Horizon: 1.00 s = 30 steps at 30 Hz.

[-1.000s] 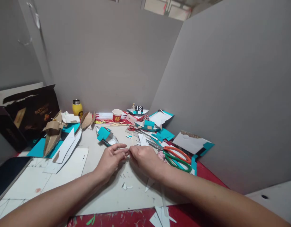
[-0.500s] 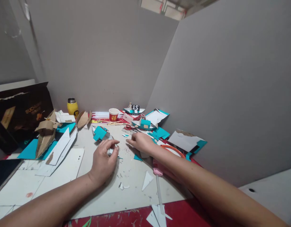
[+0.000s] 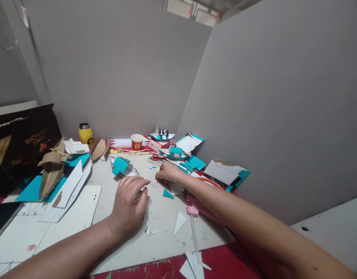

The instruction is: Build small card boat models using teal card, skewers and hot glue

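My left hand (image 3: 128,201) rests on the pale work board (image 3: 163,217), loosely curved, with a gap between thumb and forefinger and nothing visibly gripped. Just beyond its knuckles sits a small cardboard boat with a teal folded cover (image 3: 122,166). My right hand (image 3: 170,173) reaches across to the middle of the board, fingertips pinched together and pointing down; anything between them is too small to make out. Close by lie a small teal-and-white scrap (image 3: 152,167) and a teal triangle (image 3: 168,193). A pink glue gun (image 3: 192,209) with a clear glue stick lies under my right forearm.
Brown cardboard boats (image 3: 52,174) and white cut sheets (image 3: 69,186) lie left, before a black box (image 3: 21,143). At the back stand a yellow bottle (image 3: 85,133), a red paper cup (image 3: 137,142) and teal boats (image 3: 174,152). Red-handled scissors (image 3: 155,157) lie near my right hand.
My left hand has shifted slightly right, its finger and thumb still apart. The right hand's fingers have drawn closer together and lower. The view has turned a little to the right.
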Each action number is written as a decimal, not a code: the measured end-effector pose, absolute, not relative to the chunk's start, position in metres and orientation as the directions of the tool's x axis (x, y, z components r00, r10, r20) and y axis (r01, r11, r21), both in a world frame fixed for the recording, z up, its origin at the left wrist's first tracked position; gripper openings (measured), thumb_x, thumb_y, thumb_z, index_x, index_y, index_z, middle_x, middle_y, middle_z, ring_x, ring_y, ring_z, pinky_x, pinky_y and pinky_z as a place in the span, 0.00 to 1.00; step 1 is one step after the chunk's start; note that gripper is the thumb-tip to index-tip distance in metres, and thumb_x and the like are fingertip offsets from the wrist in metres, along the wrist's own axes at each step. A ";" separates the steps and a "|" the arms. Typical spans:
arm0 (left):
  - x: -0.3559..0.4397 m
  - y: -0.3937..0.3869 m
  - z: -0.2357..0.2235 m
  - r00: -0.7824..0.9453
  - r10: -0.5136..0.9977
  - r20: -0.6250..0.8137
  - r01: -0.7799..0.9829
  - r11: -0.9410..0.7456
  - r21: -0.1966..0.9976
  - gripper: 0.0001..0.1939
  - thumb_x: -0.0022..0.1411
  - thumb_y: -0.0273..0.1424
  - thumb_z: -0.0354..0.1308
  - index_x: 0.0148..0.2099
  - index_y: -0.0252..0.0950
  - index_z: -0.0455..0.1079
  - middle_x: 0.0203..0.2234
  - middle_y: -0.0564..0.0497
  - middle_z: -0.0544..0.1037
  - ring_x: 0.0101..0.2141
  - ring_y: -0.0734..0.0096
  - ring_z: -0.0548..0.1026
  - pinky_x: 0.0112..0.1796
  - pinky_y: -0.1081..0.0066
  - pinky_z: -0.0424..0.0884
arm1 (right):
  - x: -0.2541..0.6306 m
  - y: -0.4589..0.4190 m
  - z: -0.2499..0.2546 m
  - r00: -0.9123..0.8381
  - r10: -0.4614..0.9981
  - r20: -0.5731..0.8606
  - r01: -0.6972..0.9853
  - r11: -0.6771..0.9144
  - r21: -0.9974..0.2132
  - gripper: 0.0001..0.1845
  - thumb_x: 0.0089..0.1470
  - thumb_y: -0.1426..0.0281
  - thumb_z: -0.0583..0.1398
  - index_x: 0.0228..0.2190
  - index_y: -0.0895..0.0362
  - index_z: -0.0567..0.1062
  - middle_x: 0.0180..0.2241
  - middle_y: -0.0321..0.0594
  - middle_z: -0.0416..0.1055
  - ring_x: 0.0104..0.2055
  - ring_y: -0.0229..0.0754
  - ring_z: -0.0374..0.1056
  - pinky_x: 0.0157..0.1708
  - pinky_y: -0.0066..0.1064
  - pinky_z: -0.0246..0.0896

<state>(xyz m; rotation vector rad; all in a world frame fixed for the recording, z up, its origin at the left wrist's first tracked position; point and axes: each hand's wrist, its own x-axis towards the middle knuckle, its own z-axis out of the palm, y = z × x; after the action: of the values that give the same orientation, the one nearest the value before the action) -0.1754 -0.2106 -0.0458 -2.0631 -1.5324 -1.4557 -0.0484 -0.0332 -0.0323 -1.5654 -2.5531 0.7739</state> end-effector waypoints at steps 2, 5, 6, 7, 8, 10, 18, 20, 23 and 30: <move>-0.174 -0.213 -0.044 0.032 0.611 0.791 0.812 -0.477 0.335 0.14 0.59 0.20 0.53 0.46 0.37 0.67 0.37 0.47 0.79 0.41 0.61 0.73 0.42 0.59 0.65 | -0.052 -0.035 -0.033 -0.456 0.866 -0.206 0.823 0.322 -0.468 0.10 0.42 0.74 0.59 0.13 0.60 0.71 0.14 0.39 0.69 0.15 0.36 0.62 0.17 0.24 0.54; -0.172 -0.216 -0.042 0.100 0.599 0.794 0.800 -0.523 0.294 0.14 0.58 0.19 0.52 0.46 0.37 0.67 0.35 0.48 0.79 0.40 0.62 0.73 0.41 0.59 0.64 | -0.060 -0.040 -0.034 -0.407 0.891 -0.200 0.814 0.255 -0.522 0.11 0.40 0.76 0.58 0.11 0.60 0.69 0.12 0.38 0.67 0.13 0.35 0.59 0.15 0.24 0.53; -0.172 -0.217 -0.041 0.115 0.600 0.792 0.795 -0.533 0.288 0.14 0.58 0.19 0.52 0.46 0.37 0.67 0.35 0.48 0.79 0.39 0.62 0.73 0.41 0.59 0.64 | -0.062 -0.042 -0.034 -0.395 0.897 -0.199 0.808 0.236 -0.540 0.11 0.40 0.77 0.58 0.11 0.59 0.68 0.12 0.38 0.66 0.13 0.35 0.59 0.14 0.25 0.52; -0.172 -0.217 -0.041 0.126 0.602 0.789 0.792 -0.540 0.285 0.14 0.58 0.19 0.52 0.46 0.37 0.67 0.35 0.48 0.78 0.39 0.62 0.73 0.41 0.59 0.64 | -0.064 -0.043 -0.034 -0.385 0.902 -0.197 0.800 0.219 -0.558 0.12 0.40 0.78 0.58 0.10 0.59 0.67 0.11 0.38 0.65 0.12 0.35 0.58 0.14 0.25 0.52; -0.171 -0.217 -0.041 0.133 0.602 0.787 0.789 -0.545 0.284 0.14 0.58 0.19 0.52 0.45 0.36 0.67 0.34 0.47 0.78 0.39 0.62 0.73 0.41 0.59 0.64 | -0.065 -0.044 -0.034 -0.378 0.906 -0.192 0.790 0.207 -0.578 0.12 0.39 0.78 0.58 0.10 0.59 0.67 0.10 0.37 0.63 0.12 0.34 0.57 0.14 0.25 0.52; -0.171 -0.217 -0.041 0.135 0.603 0.786 0.782 -0.552 0.289 0.13 0.58 0.18 0.52 0.45 0.35 0.67 0.34 0.47 0.78 0.39 0.61 0.73 0.41 0.59 0.64 | -0.064 -0.044 -0.031 -0.377 0.911 -0.167 0.754 0.197 -0.627 0.13 0.40 0.78 0.57 0.10 0.59 0.66 0.08 0.35 0.60 0.11 0.34 0.56 0.14 0.24 0.51; -0.168 -0.214 -0.040 -0.172 0.778 0.604 0.538 -0.440 0.719 0.10 0.64 0.28 0.51 0.45 0.34 0.72 0.37 0.45 0.79 0.39 0.64 0.74 0.40 0.64 0.68 | -0.031 -0.071 0.003 -0.441 0.895 0.068 0.394 0.261 -0.881 0.05 0.49 0.68 0.54 0.24 0.56 0.64 0.29 0.38 0.76 0.19 0.31 0.64 0.13 0.21 0.52; -0.166 -0.214 -0.035 -0.270 0.867 0.420 0.344 -0.321 0.882 0.12 0.64 0.32 0.52 0.45 0.34 0.72 0.38 0.44 0.79 0.36 0.65 0.75 0.37 0.66 0.70 | -0.020 -0.088 0.004 -0.510 0.859 0.048 0.294 0.226 -0.929 0.09 0.49 0.64 0.56 0.26 0.55 0.63 0.28 0.36 0.76 0.17 0.31 0.63 0.12 0.21 0.52; -0.163 -0.214 -0.025 -0.282 0.943 0.176 0.033 -0.174 0.984 0.16 0.62 0.37 0.54 0.47 0.32 0.72 0.35 0.45 0.78 0.31 0.69 0.74 0.31 0.69 0.70 | -0.009 -0.114 -0.001 -0.643 0.765 -0.026 0.147 0.090 -0.985 0.14 0.47 0.60 0.61 0.28 0.56 0.65 0.24 0.35 0.74 0.15 0.31 0.63 0.12 0.20 0.51; -0.160 -0.214 -0.019 -0.139 0.990 -0.031 -0.238 -0.003 0.971 0.14 0.53 0.38 0.66 0.32 0.31 0.74 0.19 0.55 0.72 0.21 0.80 0.68 0.25 0.78 0.65 | -0.002 -0.149 -0.008 -0.777 0.616 -0.130 0.153 -0.015 -0.988 0.19 0.44 0.56 0.67 0.27 0.58 0.69 0.17 0.31 0.70 0.16 0.32 0.65 0.15 0.20 0.57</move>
<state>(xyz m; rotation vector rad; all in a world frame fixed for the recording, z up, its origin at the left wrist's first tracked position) -0.1598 -0.2142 -0.0186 -1.9711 -2.3616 -2.9213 -0.0023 -0.1491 -0.0084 -0.8015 -1.9219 1.8507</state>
